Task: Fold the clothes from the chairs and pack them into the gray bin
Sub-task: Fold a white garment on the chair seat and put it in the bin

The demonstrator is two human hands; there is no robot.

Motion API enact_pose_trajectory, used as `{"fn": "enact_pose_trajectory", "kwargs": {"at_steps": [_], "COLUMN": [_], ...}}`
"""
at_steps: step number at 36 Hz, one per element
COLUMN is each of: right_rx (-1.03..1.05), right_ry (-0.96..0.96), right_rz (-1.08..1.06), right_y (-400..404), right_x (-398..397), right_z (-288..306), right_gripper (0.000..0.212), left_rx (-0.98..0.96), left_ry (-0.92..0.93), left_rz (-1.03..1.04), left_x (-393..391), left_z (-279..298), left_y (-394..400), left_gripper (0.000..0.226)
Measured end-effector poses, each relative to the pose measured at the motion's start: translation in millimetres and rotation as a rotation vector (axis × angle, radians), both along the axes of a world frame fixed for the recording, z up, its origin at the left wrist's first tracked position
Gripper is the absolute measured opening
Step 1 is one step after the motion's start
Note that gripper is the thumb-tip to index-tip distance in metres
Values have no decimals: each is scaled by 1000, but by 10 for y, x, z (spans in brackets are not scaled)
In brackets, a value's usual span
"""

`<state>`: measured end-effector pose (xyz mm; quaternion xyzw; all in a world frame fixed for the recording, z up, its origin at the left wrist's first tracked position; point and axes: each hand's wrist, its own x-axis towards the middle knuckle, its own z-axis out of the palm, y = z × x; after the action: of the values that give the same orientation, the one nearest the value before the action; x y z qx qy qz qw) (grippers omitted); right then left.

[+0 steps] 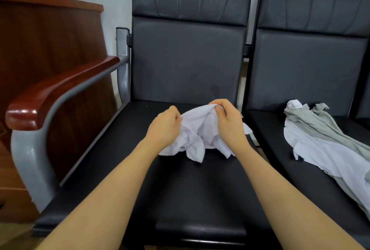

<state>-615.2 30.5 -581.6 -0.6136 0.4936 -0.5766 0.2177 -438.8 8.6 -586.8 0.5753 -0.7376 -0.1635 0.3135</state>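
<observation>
A crumpled white garment (200, 135) hangs between both hands above the seat of the left black chair (180, 185). My left hand (165, 127) pinches its left edge, and my right hand (228, 119) grips its top right edge with curled fingers. The lower folds of the cloth droop onto the seat. On the right chair (280, 149) lies a loose pile of clothes: a grey garment (324, 127) across a white one (320, 153). No grey bin shows in this view.
The left chair has a red-brown wooden armrest (56, 93) on a grey metal frame (30, 149). A dark wooden desk panel (50, 49) stands left of it. Both backrests rise against a white wall.
</observation>
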Motion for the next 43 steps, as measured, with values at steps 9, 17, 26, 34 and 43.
{"fn": "enact_pose_trajectory", "kwargs": {"at_steps": [9,17,26,34,43], "right_rx": [110,37,162,107,331], "right_ry": [286,97,383,304,653], "right_rz": [79,119,204,5,-1], "right_y": [4,-14,-11,-89,-132], "right_x": [-79,14,-85,-143,-31], "right_z": [70,86,-13,-32,-203], "right_gripper": [15,23,34,9,39], "left_rx": [-87,-256,-288,-335,-406], "left_ry": [109,-235,-24,-151,-106], "left_rz": [-98,-164,199,331,204], "left_x": [27,-90,-29,100,108], "left_z": [112,82,74,68,27], "left_y": [84,42,-62,-100,-141], "left_gripper": [13,35,30,30,31]}}
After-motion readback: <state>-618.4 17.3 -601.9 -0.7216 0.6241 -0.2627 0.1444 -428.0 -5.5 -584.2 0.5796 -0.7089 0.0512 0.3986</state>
